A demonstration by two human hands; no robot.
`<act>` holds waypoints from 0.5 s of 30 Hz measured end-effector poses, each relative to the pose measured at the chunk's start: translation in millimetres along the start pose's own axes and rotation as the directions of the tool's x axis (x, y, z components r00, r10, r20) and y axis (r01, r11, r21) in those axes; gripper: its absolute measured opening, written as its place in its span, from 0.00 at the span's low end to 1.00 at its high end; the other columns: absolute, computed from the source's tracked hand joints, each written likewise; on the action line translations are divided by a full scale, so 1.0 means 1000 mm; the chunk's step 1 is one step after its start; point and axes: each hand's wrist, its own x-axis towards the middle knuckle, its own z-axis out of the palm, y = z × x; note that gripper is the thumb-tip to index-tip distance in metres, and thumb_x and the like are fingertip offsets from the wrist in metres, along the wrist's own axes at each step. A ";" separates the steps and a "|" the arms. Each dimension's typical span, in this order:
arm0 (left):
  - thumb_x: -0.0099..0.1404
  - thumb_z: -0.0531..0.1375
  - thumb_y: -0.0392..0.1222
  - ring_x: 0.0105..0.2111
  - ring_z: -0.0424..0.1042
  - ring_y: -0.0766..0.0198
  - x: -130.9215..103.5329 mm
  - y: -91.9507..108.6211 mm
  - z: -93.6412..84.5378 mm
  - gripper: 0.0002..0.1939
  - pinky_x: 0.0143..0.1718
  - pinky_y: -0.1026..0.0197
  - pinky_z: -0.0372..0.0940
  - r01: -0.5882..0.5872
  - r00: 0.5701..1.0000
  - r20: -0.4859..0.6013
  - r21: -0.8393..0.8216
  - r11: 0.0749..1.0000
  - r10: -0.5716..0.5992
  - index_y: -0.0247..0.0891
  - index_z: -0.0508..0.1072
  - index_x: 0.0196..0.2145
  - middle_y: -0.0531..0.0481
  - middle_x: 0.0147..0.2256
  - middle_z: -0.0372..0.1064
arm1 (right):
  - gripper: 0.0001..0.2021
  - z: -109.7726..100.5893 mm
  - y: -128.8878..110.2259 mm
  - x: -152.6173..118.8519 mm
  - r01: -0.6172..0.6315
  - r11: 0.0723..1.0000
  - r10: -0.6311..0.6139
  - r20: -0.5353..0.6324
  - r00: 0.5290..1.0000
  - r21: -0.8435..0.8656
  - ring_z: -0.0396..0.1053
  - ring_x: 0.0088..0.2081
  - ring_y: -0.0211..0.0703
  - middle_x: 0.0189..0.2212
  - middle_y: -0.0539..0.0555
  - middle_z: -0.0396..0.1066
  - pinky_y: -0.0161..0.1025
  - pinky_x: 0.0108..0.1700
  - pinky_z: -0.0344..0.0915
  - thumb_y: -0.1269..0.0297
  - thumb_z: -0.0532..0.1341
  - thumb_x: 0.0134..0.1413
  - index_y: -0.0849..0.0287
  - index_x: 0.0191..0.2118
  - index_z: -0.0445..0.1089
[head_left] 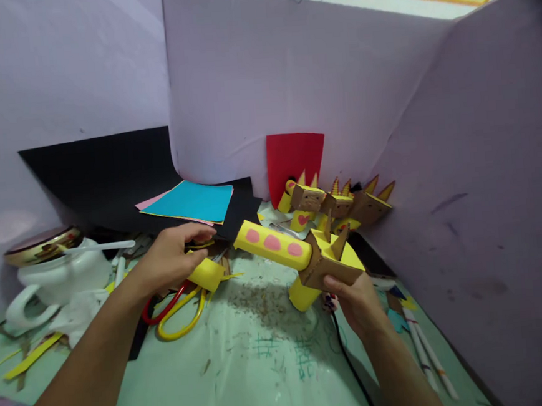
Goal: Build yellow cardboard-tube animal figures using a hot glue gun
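Note:
My right hand [361,302] grips a paper-and-cardboard animal figure [274,245], its thumb on the brown cardboard part. The figure has a yellow tube with pink spots pointing left, pointed cardboard spikes on top and a short yellow tube underneath. My left hand [174,257] hovers at the left with thumb and fingers apart. Just below its thumb is a small yellow paper roll [207,275]; whether they touch is unclear. Beneath lie scissors with a yellow handle [181,319] and others with a red handle [164,311].
Similar cardboard figures [341,204] stand at the back right before a red sheet [295,157]. Coloured paper [191,203] lies on black sheets. A white pot [63,279] is at left, white pens [425,347] at right. A black cable [351,359] crosses the green tabletop [247,380].

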 end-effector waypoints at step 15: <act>0.58 0.42 0.69 0.42 0.71 0.33 -0.014 -0.009 0.021 0.40 0.38 0.44 0.62 0.516 0.844 -0.250 0.621 0.590 -0.475 0.31 0.73 0.44 0.27 0.40 0.73 | 0.40 -0.002 0.009 -0.002 0.012 0.997 -0.019 -0.090 0.996 -0.074 0.71 0.46 0.61 0.44 0.59 0.75 0.53 0.44 0.69 0.58 0.74 0.29 0.58 0.54 0.65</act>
